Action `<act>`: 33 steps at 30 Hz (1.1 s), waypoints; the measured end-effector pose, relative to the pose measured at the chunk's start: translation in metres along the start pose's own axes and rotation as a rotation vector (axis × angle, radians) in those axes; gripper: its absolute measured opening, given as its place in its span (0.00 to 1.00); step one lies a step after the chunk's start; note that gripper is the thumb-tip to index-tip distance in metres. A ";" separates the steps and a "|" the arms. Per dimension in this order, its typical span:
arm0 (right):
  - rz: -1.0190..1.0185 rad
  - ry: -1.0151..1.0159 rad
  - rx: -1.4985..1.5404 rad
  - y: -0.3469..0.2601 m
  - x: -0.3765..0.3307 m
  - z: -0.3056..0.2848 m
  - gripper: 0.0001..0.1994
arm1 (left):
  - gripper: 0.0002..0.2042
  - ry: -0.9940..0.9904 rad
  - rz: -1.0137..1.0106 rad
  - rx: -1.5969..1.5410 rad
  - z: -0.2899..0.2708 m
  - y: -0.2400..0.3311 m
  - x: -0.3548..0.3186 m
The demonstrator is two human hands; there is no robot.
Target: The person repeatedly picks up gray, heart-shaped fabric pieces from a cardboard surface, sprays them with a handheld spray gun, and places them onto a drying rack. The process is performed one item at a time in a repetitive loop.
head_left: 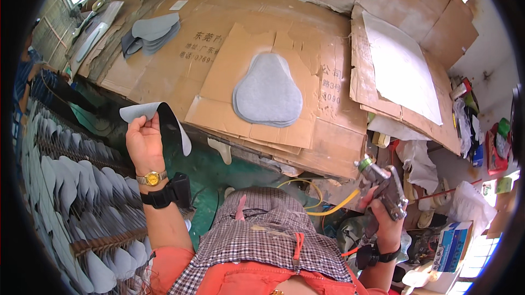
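Head view looking down, so here's what's going on: the left hand [143, 143] is raised up and pinching a grey insole piece [156, 117] by its edge, thumb and fingers closed on it, and the piece curls over so you can see its dark underside hanging down to the right. It's held in the air just off the front edge of the counter [164, 71], not touching it. That wrist has a gold watch [152, 177] and a black strap-on device [167, 192] just below it. The right hand [385, 215] is wrapped tight around the grip of a metal spray gun [385, 185], nozzle pointing up and to the left, with a yellow hose [328, 205] running off low behind it. The counter is covered in flattened cardboard sheets [322, 125], and a neat stack of grey insole shapes [268, 92] sits in the middle on one of them, well apart from both hands. Another pile of grey pieces [152, 32] is back at the far left. Down the left side there's a rack [71, 185] packed with rows of more grey insoles standing on edge. A white sheet [402, 68] lies on cardboard over on the right, with assorted clutter past it.
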State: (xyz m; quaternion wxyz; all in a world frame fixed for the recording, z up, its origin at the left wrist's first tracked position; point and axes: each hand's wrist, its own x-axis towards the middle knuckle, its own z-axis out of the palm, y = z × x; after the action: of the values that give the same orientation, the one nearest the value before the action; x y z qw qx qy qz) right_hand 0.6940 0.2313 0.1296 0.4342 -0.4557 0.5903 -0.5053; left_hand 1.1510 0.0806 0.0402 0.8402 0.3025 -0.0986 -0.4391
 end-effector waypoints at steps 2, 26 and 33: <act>-0.006 0.022 0.001 -0.004 0.004 0.003 0.29 | 0.06 0.013 -0.017 -0.010 -0.003 0.001 0.001; 0.007 -0.279 0.041 0.013 -0.001 -0.027 0.30 | 0.09 -0.077 0.102 0.044 0.005 0.035 -0.026; 0.102 -0.020 -0.046 0.016 -0.015 -0.051 0.29 | 0.13 -0.134 0.155 0.053 0.028 0.063 -0.046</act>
State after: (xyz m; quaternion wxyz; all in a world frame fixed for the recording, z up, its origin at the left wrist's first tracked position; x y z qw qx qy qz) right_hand 0.6463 0.2575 0.1200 0.4548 -0.4399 0.6199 -0.4641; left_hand 1.1543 0.1329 0.1042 0.8549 0.2858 -0.1894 -0.3894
